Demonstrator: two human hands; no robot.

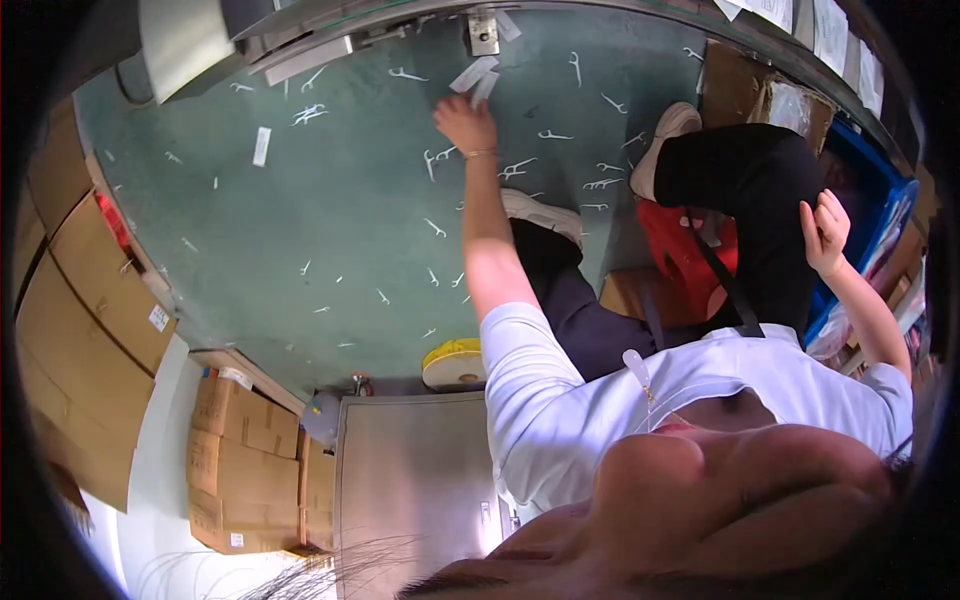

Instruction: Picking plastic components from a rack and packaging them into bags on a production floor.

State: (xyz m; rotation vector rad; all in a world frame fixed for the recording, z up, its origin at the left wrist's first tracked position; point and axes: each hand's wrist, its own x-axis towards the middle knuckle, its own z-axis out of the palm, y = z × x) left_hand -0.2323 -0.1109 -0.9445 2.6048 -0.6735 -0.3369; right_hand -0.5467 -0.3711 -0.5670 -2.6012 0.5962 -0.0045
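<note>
My left hand (466, 125) reaches down to the green floor, palm down, with its fingers bent together. A white strip (484, 90) sticks out from between its thumb and fingers, and a second pale strip (473, 74) lies against it. Around that hand are scattered small white plastic pieces with forked ends, shaped like floss picks, among them one forked piece (430, 165) close to the wrist. Beside my right knee is my right hand (827, 232), its fingers curled in and nothing visible in them.
A metal fitting (483, 35) stands on the floor ahead. My shoes (540, 215) are among the scattered pieces. At right are a red stool (675, 250) and a blue crate (895, 195). Cardboard boxes (245, 450), a yellow-edged reel (455, 364) and a metal cabinet (410, 460) are lower left.
</note>
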